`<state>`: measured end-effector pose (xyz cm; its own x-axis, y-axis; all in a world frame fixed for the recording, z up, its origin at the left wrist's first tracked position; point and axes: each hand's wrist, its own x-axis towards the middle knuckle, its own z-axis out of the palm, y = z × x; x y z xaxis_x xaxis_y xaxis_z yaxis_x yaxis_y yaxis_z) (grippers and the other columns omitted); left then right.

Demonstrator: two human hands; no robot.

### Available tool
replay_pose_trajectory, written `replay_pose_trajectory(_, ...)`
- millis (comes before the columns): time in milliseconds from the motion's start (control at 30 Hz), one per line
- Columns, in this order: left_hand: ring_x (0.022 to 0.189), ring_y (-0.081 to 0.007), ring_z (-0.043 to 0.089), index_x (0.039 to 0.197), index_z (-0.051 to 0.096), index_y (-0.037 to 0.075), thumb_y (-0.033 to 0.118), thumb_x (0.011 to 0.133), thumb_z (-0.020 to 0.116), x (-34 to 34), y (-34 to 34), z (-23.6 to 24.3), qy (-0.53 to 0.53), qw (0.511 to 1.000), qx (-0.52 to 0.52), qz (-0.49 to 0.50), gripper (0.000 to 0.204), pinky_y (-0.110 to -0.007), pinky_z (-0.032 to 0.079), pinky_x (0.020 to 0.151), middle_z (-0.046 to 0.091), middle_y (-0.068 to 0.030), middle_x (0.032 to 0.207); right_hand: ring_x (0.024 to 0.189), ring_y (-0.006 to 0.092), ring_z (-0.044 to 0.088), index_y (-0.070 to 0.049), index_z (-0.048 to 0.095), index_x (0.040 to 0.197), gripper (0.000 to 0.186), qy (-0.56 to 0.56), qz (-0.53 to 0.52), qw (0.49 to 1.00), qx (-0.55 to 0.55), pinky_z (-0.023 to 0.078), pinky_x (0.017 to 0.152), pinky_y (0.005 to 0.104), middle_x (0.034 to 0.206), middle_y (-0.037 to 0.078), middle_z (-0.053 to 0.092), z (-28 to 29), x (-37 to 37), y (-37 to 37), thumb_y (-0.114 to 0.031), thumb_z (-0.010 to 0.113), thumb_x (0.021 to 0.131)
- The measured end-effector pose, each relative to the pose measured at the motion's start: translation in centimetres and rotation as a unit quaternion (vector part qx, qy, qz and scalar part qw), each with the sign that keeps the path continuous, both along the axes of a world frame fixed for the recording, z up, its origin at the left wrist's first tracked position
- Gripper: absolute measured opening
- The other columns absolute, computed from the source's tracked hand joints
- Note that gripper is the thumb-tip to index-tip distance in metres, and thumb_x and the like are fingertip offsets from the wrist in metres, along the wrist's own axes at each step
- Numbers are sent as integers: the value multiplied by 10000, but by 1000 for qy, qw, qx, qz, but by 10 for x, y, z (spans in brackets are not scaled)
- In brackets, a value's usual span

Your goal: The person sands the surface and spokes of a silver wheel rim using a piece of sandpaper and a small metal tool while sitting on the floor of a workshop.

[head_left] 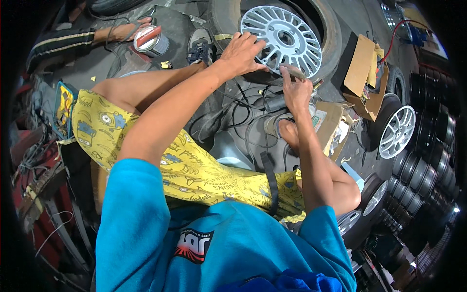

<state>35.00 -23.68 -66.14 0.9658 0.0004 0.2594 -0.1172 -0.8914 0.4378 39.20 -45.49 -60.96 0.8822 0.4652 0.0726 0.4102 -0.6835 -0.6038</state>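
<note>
A silver-grey multi-spoke wheel (272, 30) lies face up and slightly tilted on a black tyre (331, 29) at the top centre. My left hand (243, 51) grips the wheel's near left edge, fingers bent over the rim and thumb low against it. At the near edge my right hand (296, 90) pinches a thin, flat grey-brown piece (296, 72) against the rim. Its exact kind does not show. Below my right hand is a dark grey cylindrical tool (275, 102) among black cables.
Left, another person's hand (127, 32) is beside an open can (154, 45) with a red piece across its top. Right stand a cardboard box (357, 73), a silver-spoked wheel (398, 131) and stacked dark rims (413, 170). Black cables (243, 109) loop across the floor between my legs.
</note>
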Motion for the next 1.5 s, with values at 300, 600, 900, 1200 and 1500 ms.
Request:
replay_pose_trajectory(300, 1179, -292, 602, 1225, 664, 92, 520, 742, 893, 3, 1, -3, -10, 1000, -16, 0, 685, -442, 451, 991, 664, -108, 1128, 787, 176, 686, -3, 775, 1121, 224, 139, 143, 980, 30, 545, 771, 339, 986, 153, 790, 25, 37, -13, -177, 733, 986)
replay_pose_trajectory(600, 1185, -298, 611, 1229, 667, 92, 538, 740, 887, 1, 4, -7, -25, 1000, -9, 1, 697, -441, 452, 988, 668, -112, 1149, 827, 467, 697, 42, 749, 1035, 206, -41, 78, 987, -132, 552, 748, 482, 960, 302, 717, -1, 23, 19, -142, 666, 993)
replay_pose_trajectory(900, 1200, -311, 612, 1241, 665, 93, 559, 749, 873, 2, 5, -4, -6, 1000, -22, -4, 709, -449, 453, 1010, 664, -116, 1168, 812, 184, 733, 108, 732, 1096, 444, 197, -119, 945, 232, 582, 747, 312, 905, 146, 767, -15, 16, -12, -330, 685, 1039)
replay_pose_trajectory(1200, 1193, -317, 611, 1233, 660, 100, 568, 757, 866, 1, 4, -2, 7, 1000, -18, 3, 698, -457, 453, 1019, 655, -122, 1164, 836, 336, 723, 2, 793, 1076, 378, 52, -87, 993, 67, 541, 830, 424, 895, 220, 758, -12, 9, -5, -361, 718, 1001)
replay_pose_trajectory(1500, 1192, -326, 612, 1227, 657, 96, 552, 761, 874, 1, 6, 1, 26, 999, -22, -8, 688, -461, 457, 1018, 657, -127, 1167, 861, 449, 708, -6, 785, 1038, 280, -6, 21, 999, -38, 547, 806, 473, 918, 247, 746, 14, 15, 0, -266, 689, 1002)
